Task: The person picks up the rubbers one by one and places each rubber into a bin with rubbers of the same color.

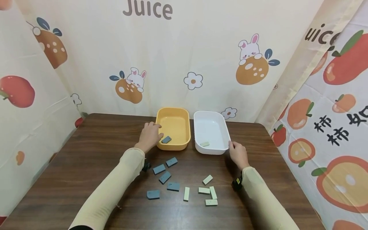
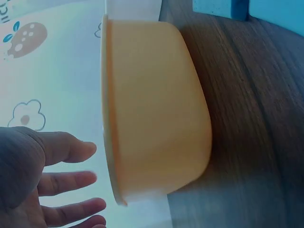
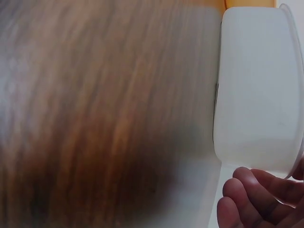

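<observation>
My left hand (image 1: 150, 135) hovers over the left rim of a yellow plastic bin (image 1: 173, 146), its fingers relaxed and nothing between them. One blue-grey block (image 1: 166, 139) lies inside this bin, close to the fingertips. In the left wrist view, thumb and fingers (image 2: 71, 148) are spread beside the bin's rim. At the right front of a white plastic bin (image 1: 211, 151), my right hand (image 1: 238, 155) pinches the rim, with the fingers (image 3: 247, 190) curled against the outer wall. A pale green block (image 1: 204, 144) rests in the white bin.
Several blue-grey blocks (image 1: 173, 186) are scattered on the brown wooden table (image 1: 120, 201), in front of the yellow bin. Several pale green blocks (image 1: 211, 202) lie to their right. Behind the bins hangs a printed curtain (image 1: 172, 48).
</observation>
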A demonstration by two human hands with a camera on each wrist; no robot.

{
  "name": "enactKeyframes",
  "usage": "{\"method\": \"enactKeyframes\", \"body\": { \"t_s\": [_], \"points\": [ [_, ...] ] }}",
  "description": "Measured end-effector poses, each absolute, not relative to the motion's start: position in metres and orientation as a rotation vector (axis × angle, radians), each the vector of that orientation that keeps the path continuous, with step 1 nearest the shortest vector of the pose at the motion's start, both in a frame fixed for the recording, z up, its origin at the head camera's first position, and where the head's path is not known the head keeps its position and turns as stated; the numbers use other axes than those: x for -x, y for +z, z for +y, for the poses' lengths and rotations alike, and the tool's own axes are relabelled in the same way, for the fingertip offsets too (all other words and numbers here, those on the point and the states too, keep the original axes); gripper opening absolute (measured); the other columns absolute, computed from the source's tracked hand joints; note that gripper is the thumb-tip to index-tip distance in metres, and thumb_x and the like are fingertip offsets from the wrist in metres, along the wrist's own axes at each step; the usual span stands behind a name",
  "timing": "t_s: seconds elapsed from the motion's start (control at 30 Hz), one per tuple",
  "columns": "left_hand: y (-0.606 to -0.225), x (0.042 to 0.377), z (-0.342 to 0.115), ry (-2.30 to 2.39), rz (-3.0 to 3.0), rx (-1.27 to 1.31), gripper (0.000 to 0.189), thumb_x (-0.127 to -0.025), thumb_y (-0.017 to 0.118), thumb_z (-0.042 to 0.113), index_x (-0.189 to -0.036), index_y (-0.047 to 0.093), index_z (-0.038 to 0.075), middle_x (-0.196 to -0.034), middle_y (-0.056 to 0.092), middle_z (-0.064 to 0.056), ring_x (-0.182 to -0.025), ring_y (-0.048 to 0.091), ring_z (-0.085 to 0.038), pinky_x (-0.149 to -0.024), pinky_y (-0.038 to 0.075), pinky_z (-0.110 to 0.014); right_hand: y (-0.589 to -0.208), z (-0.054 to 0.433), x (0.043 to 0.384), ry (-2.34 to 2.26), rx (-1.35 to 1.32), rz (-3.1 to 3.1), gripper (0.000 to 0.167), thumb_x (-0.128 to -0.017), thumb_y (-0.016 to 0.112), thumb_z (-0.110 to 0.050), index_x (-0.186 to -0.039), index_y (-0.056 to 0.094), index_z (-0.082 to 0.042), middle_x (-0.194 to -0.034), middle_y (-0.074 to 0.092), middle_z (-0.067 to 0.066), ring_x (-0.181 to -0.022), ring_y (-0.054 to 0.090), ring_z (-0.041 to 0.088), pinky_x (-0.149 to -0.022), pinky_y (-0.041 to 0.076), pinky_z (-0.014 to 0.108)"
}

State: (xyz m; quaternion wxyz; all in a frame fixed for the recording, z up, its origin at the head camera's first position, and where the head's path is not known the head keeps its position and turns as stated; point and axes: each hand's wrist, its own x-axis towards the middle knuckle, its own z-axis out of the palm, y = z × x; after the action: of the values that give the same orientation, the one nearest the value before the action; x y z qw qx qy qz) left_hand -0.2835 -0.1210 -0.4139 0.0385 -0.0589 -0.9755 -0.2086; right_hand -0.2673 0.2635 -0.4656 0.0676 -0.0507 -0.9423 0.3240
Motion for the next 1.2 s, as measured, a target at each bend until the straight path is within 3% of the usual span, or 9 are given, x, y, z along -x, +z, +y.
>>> {"method": "enactKeyframes", "body": {
  "t_s": [0.2,0.5,0.57,0.77,0.9,1.2],
  "points": [
    [-0.416,0.281,-0.132,-0.681,-3.031,0.116,0.055,-0.096,0.057,0.028,-0.142,0.048,0.001,-0.132,0.053,-0.024,-0.117,0.047,-0.039,-0.094,0.046,-0.050,-0.465,0.261,0.267,0.985,0.171,-2.804,0.049,-0.103,0.038,-0.033,-0.113,0.068,0.003,-0.102,0.069,0.023,-0.081,0.056,0.030,-0.076,0.046,0.043],
    [-0.426,0.277,-0.142,-0.781,-3.047,0.069,0.058,-0.098,0.053,0.031,-0.147,0.041,0.002,-0.134,0.053,-0.025,-0.124,0.049,-0.042,-0.101,0.043,-0.054,-0.463,0.265,0.266,1.025,0.165,-2.789,0.050,-0.103,0.041,-0.036,-0.118,0.066,0.005,-0.113,0.068,0.026,-0.092,0.061,0.034,-0.083,0.049,0.048],
    [-0.429,0.276,-0.143,-0.794,-3.035,0.072,0.057,-0.098,0.052,0.031,-0.147,0.042,0.002,-0.130,0.056,-0.025,-0.120,0.053,-0.041,-0.098,0.045,-0.053,-0.462,0.267,0.266,1.027,0.161,-2.796,0.051,-0.103,0.041,-0.036,-0.119,0.065,0.006,-0.114,0.067,0.027,-0.093,0.061,0.033,-0.082,0.049,0.048],
    [-0.437,0.273,-0.142,-0.858,-2.964,0.060,0.053,-0.098,0.053,0.030,-0.144,0.047,0.005,-0.112,0.062,-0.018,-0.094,0.059,-0.031,-0.083,0.048,-0.045,-0.458,0.270,0.263,1.010,0.155,-2.809,0.050,-0.102,0.043,-0.037,-0.117,0.066,0.005,-0.110,0.069,0.024,-0.089,0.060,0.031,-0.076,0.048,0.042],
    [-0.440,0.272,-0.140,-0.879,-2.918,0.061,0.049,-0.098,0.055,0.027,-0.140,0.051,0.003,-0.108,0.063,-0.017,-0.085,0.056,-0.026,-0.075,0.047,-0.040,-0.455,0.272,0.261,0.990,0.169,-2.821,0.046,-0.101,0.045,-0.034,-0.117,0.066,0.004,-0.104,0.069,0.022,-0.085,0.058,0.029,-0.071,0.046,0.035],
    [-0.452,0.270,-0.138,-0.923,-2.815,0.071,0.043,-0.097,0.055,0.020,-0.135,0.056,0.000,-0.116,0.064,-0.018,-0.093,0.059,-0.028,-0.081,0.049,-0.043,-0.448,0.270,0.252,0.944,0.163,-2.802,0.037,-0.100,0.051,-0.029,-0.112,0.069,0.001,-0.089,0.067,0.016,-0.076,0.056,0.026,-0.062,0.041,0.029]
  ]
}}
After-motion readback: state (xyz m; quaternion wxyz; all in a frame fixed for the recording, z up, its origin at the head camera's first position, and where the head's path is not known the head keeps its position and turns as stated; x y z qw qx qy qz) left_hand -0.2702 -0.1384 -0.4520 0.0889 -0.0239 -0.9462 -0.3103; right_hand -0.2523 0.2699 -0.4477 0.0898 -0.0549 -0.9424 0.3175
